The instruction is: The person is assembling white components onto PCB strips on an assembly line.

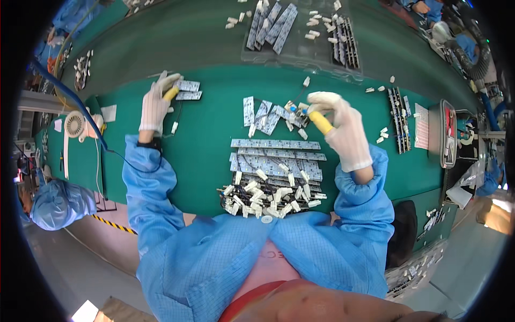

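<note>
- White connectors (268, 201), too tangled to count, heap over long strips (276, 144) at the near edge of the surface (206, 150).
- Left grip (154, 110), nearly closed, meets the left ends of two short boards (189, 96), toward the surface's left edge; whether it clamps either, I cannot tell.
- Right grip (346, 131), curled and partly open, sits just right of about four loose boards (248, 111); its hold is unclear.
- One clear tray (306, 58) lies toward the far edge.
</note>
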